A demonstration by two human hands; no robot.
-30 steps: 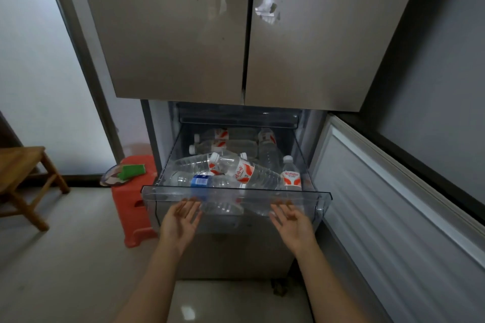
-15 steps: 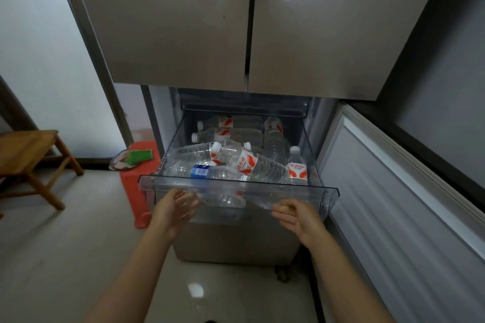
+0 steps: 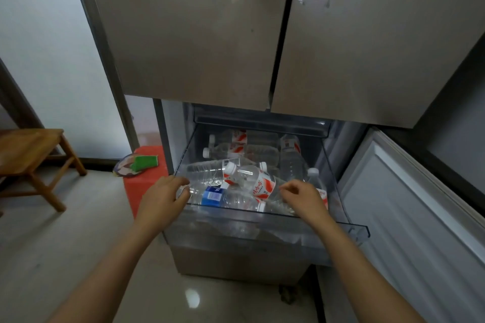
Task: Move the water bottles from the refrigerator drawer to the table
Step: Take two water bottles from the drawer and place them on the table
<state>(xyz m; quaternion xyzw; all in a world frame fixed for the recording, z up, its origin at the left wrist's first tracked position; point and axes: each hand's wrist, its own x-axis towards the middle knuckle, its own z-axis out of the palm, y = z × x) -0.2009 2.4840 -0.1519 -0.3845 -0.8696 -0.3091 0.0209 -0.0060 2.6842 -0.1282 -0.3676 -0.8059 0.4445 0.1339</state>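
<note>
left grip [image 3: 160, 198] grasps the base of the blue-label bottle [image 3: 213, 195] in the open drawer [image 3: 236, 235]. right grip [image 3: 304, 198] curled over the red-label bottle [image 3: 262, 186]; grasp cannot be told.

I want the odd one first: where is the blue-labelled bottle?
In the head view, the blue-labelled bottle lies on its side at the front left of the drawer, next to the left hand, a red-labelled bottle just behind it.
</note>
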